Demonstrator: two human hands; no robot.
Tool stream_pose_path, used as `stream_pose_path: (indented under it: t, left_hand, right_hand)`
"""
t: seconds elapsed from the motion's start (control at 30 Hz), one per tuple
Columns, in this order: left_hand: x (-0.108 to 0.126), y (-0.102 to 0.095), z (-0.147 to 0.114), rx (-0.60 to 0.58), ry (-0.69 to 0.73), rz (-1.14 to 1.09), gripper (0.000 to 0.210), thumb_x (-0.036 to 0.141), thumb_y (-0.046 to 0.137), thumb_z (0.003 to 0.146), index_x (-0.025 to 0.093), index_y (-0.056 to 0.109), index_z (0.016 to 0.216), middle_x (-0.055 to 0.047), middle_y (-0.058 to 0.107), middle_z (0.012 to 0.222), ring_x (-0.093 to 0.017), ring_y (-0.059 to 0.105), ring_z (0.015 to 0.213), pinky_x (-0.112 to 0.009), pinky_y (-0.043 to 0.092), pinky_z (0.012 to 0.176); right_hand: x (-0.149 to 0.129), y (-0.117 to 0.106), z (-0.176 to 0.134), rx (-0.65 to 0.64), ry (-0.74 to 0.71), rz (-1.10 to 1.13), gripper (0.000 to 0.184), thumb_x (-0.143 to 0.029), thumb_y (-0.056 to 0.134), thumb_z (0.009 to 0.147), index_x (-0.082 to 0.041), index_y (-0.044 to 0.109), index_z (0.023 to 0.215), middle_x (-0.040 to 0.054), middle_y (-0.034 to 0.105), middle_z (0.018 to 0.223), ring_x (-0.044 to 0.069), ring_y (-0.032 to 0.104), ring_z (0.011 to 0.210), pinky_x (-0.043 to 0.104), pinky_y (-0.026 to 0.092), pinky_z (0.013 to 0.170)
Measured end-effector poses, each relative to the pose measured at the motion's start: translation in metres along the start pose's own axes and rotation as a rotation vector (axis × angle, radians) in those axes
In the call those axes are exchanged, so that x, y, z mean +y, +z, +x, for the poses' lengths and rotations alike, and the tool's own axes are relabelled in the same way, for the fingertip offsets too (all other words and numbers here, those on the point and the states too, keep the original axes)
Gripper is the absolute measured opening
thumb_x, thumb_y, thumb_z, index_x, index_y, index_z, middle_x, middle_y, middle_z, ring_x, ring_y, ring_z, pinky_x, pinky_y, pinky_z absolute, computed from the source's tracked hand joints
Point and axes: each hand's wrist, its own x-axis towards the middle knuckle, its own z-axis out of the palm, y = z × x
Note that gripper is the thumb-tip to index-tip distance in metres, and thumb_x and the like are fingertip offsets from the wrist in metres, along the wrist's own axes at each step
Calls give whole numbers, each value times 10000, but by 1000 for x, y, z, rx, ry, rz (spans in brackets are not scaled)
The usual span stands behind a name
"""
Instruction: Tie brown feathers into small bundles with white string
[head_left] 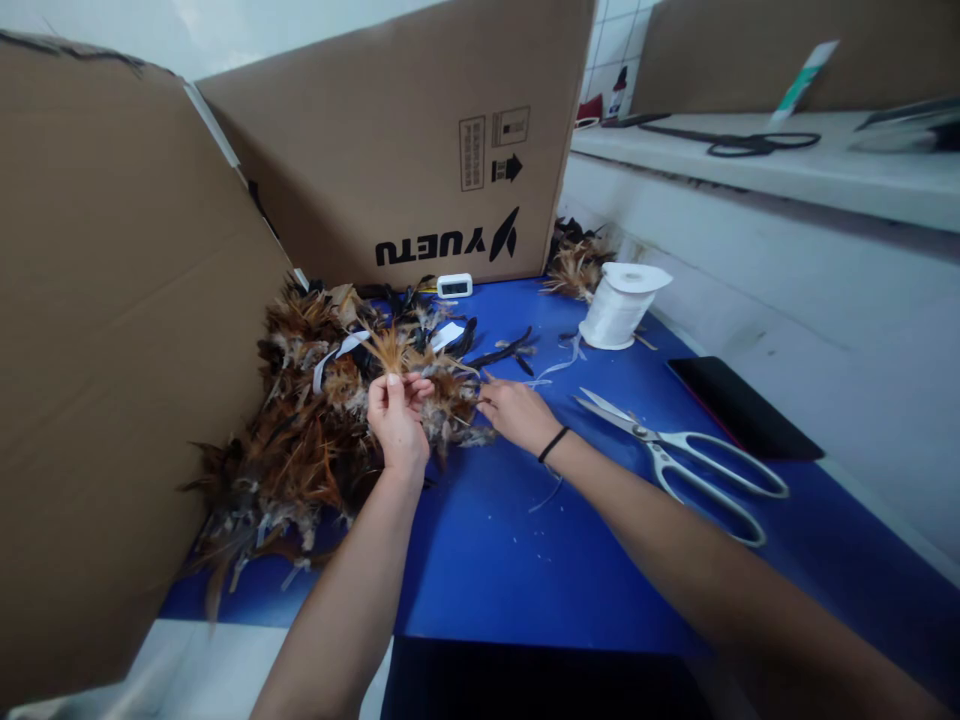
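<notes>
My left hand (399, 415) pinches a small tuft of golden-brown feathers (388, 350), which fans out above the thumb. Closed at the right edge of the feather pile, my right hand (517, 412) has its fingertips together by some feathers; what they grip, if anything, is hidden. A large heap of brown, black and grey feathers (300, 440) spreads to the left of both hands. Strips of white ribbon show among them. Just right of my right hand lie metal scissors (675, 450), blades slightly apart and pointing toward the back left.
Cardboard panels (360, 150) wall the back and left of the blue table (510, 560). A white ribbon spool (624, 305) stands at the back right, near a dark phone (742, 405) and another feather bunch (577, 265). A small digital display (454, 286) sits at the back. Black scissors (750, 142) lie on the ledge.
</notes>
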Motion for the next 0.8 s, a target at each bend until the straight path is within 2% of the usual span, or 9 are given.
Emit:
stream_pose_path:
  t: [0.1, 0.23, 0.33, 0.43, 0.53, 0.67, 0.8]
  left_hand:
    - [-3, -1, 1, -1, -14, -10, 262, 377, 647, 753, 178, 478, 777, 11, 638, 685, -102, 631, 593, -265, 526, 648]
    - [-7, -2, 0, -43, -77, 29, 292, 406, 655, 737, 177, 479, 781, 15, 643, 682, -102, 629, 553, -245, 528, 578]
    - [-8, -1, -4, -116, -131, 122, 315, 436, 645, 738, 173, 475, 773, 4, 664, 772, -59, 554, 407, -177, 445, 405]
    - [-7, 1, -11, -208, -109, 186, 315, 436, 632, 750, 166, 470, 750, -14, 675, 858, -20, 465, 311, -148, 326, 294]
    - [-5, 5, -19, -293, -131, 193, 300, 425, 620, 766, 169, 466, 748, -17, 674, 900, -16, 460, 301, -147, 294, 269]
    - [-5, 9, -30, -438, -263, 171, 289, 417, 611, 777, 169, 465, 749, -2, 658, 876, -16, 450, 293, -150, 295, 260]
    - [-8, 10, -37, -476, -342, 179, 287, 411, 619, 773, 165, 473, 745, 40, 599, 744, -27, 447, 287, -156, 302, 254]
  right_hand:
    - [7, -7, -2, 32, 47, 208, 157, -202, 519, 808, -170, 672, 795, 54, 665, 781, 158, 581, 695, 267, 397, 650]
    - [15, -20, -10, 7, 180, 658, 140, -285, 593, 751, -167, 652, 704, -8, 580, 615, 116, 494, 573, 259, 370, 580]
    - [16, -32, -21, -25, 266, 1052, 184, -341, 672, 685, -160, 644, 704, -8, 583, 648, 109, 493, 599, 268, 385, 603]
    - [15, -42, -32, -63, 333, 1347, 209, -341, 719, 646, -165, 649, 735, 10, 619, 713, 123, 542, 674, 285, 409, 651]
    - [14, -47, -39, -87, 347, 1482, 186, -312, 727, 652, -166, 647, 735, 19, 630, 717, 136, 564, 713, 288, 410, 656]
    - [10, -45, -44, -109, 299, 1528, 148, -277, 718, 659, -157, 646, 708, 17, 628, 692, 127, 557, 685, 273, 396, 622]
    - [5, -43, -45, -66, 298, 1512, 135, -266, 706, 656, -152, 642, 690, 11, 624, 676, 115, 550, 659, 261, 390, 614]
